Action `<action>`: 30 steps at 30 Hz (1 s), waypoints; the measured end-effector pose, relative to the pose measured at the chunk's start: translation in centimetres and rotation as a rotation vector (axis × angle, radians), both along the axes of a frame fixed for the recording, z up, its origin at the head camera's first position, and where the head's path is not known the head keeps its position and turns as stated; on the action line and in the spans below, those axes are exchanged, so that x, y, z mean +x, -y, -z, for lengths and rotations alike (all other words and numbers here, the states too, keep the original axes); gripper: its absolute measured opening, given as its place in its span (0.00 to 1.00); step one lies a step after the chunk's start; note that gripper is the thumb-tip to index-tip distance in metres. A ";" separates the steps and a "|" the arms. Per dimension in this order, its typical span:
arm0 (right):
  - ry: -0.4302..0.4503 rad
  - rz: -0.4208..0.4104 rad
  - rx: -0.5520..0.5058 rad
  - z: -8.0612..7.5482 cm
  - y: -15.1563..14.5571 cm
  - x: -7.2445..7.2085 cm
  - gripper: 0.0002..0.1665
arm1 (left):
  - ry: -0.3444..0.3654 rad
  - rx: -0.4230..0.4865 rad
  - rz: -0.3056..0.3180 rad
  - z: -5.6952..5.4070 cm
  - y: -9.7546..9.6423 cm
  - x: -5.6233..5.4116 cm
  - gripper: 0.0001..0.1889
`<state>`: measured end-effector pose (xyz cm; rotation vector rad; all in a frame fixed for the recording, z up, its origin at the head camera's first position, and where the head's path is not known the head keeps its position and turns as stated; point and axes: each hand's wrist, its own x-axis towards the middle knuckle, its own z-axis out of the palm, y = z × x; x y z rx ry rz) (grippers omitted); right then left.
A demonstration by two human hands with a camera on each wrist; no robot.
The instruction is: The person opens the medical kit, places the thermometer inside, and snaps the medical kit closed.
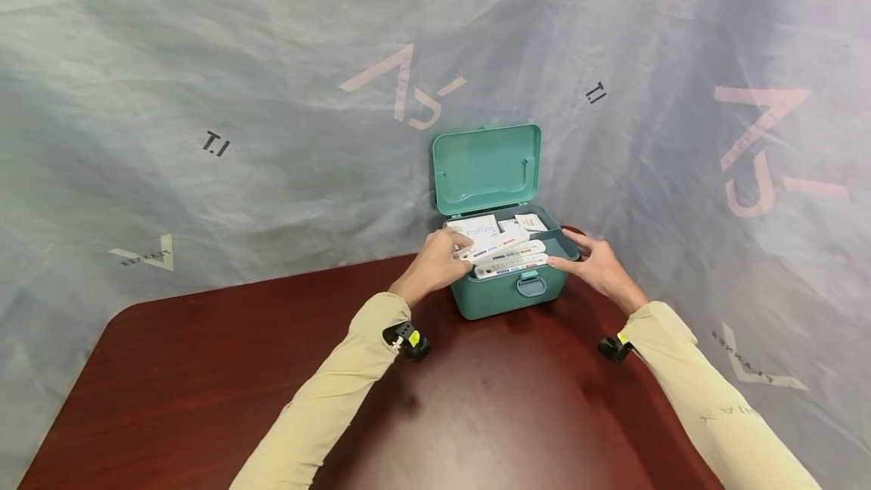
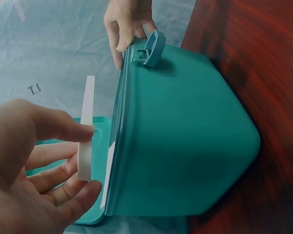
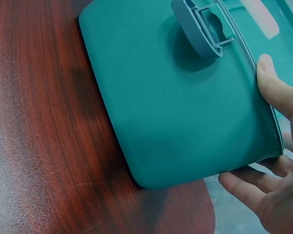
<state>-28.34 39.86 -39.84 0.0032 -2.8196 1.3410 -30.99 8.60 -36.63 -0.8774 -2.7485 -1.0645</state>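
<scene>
A teal storage box [image 1: 500, 299] with its lid [image 1: 486, 169] raised stands at the back of the table. My left hand [image 1: 435, 262], above the box's left side, grips a slim white carton [image 1: 495, 245] with coloured print between thumb and fingers; in the left wrist view the carton [image 2: 85, 156] appears edge-on. Similar slim cartons [image 1: 512, 267] sit in the box below it. Over at the right front corner, my right hand [image 1: 600, 267] holds the box's rim, with the thumb [image 3: 272, 85] on top and the fingers against the outer side.
Behind the cartons, a white packet marked "Surgical" [image 1: 476, 227] and small white sachets [image 1: 529, 223] fill the rear of the box. A carry-handle latch [image 1: 531, 286] hangs on its front. Grey printed sheeting [image 1: 306, 97] rises behind the dark red table [image 1: 224, 369].
</scene>
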 end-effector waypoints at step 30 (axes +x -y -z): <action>-0.007 -0.004 -0.016 -0.3 -0.2 0.8 0.53 | 0.058 0.018 -0.013 2.0 -4.0 0.2 0.19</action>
